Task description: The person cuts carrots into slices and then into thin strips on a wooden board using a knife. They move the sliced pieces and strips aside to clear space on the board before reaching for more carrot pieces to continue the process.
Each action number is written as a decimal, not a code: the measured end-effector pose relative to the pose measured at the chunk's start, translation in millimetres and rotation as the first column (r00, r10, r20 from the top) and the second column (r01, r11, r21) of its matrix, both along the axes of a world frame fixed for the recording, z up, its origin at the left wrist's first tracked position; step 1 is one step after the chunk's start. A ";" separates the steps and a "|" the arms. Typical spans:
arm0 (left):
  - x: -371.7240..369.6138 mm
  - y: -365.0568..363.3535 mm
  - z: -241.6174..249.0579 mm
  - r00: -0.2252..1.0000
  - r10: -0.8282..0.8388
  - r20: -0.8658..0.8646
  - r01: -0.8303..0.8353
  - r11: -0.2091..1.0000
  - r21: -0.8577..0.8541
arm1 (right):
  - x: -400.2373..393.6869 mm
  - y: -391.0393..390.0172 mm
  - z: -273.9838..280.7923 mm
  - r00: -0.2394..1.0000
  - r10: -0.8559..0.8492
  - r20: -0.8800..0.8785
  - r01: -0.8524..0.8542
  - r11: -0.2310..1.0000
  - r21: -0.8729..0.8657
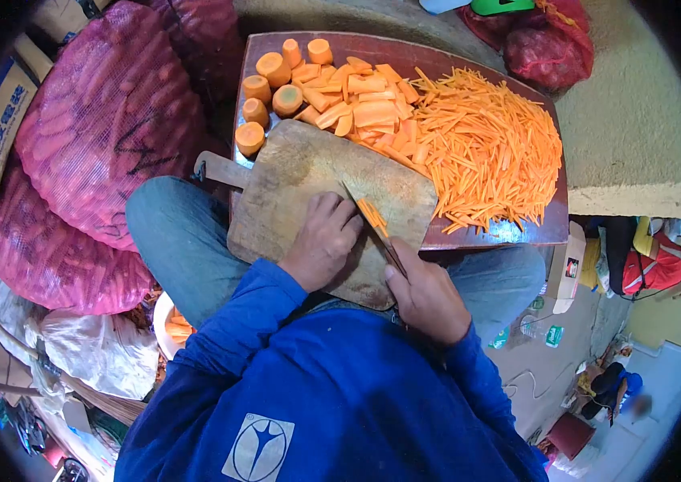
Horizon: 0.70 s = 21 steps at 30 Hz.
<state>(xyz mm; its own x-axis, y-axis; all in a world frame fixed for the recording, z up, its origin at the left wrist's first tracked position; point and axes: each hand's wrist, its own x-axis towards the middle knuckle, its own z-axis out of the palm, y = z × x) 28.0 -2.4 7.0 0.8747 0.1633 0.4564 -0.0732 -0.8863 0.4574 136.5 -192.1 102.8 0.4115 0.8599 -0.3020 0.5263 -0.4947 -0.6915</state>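
A worn wooden cutting board (276, 189) with a handle lies tilted across my lap and the table's near edge. My right hand (430, 296) is wrapped round the handle of a knife (380, 239), whose blade points up and left over the board. A few cut carrot strips (372, 215) lie along the blade's right side. Close to the blade's left, my left hand (327, 243) presses down on the board with its fingers curled. Whatever is under those fingertips is hidden. Beyond the board are sliced carrot pieces (372, 111) and a large heap of carrot sticks (489, 153).
Short carrot chunks (274, 70) stand along the left of the dark red table (553, 233). Red mesh sacks (115, 120) crowd the left side. A white tub (165, 325) with carrot pieces sits by my left leg. Another person (617, 390) is at lower right.
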 end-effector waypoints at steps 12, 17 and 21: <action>-0.6 0.1 3.2 1.000 0.010 0.014 -0.009 0.999 -0.039 | 7.1 12.3 -11.6 1.000 0.008 0.020 -0.010 0.995 0.096; -0.9 2.2 -3.7 0.999 0.010 0.047 -0.008 0.999 -0.038 | 6.2 8.7 -6.2 1.000 0.010 -0.015 -0.007 0.985 0.175; -2.3 0.3 -5.0 0.999 0.016 0.035 -0.014 0.997 -0.076 | 3.6 10.8 -11.8 1.000 -0.015 0.014 0.013 0.992 0.127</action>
<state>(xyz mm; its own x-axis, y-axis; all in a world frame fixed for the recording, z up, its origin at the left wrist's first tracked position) 25.7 -2.1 2.0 0.8554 0.2116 0.4728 -0.0776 -0.8500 0.5210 140.1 -181.3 90.9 0.4277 0.8850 -0.1842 0.5308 -0.4108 -0.7413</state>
